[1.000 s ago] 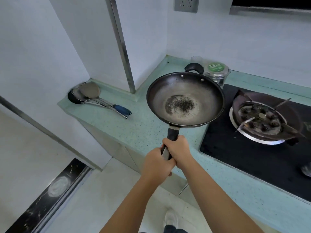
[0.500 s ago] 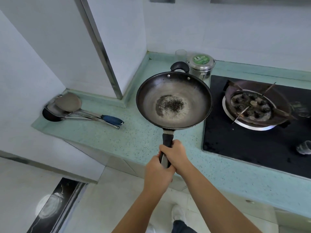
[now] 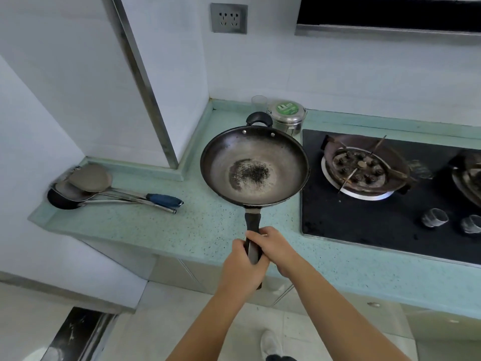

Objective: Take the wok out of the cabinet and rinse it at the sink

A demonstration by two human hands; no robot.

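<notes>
A dark round wok [image 3: 281,155] with a black speckled patch at its bottom hangs level above the green countertop [image 3: 208,225], left of the stove. Its long black handle points toward me. My left hand [image 3: 243,267] and my right hand [image 3: 277,248] are both wrapped around that handle, left nearer me, right just beside it. A small black loop handle sits on the wok's far rim. No sink or cabinet is in view.
A black gas hob [image 3: 385,220] with a burner [image 3: 361,168] lies to the right. Spatulas and a ladle [image 3: 104,188] lie at the counter's left end. A steel tin with a green lid [image 3: 286,115] and a glass [image 3: 259,102] stand in the corner.
The wok stays in both hands above the counter. My view has lifted and shifted right, so more of the hob and the wall socket show.
</notes>
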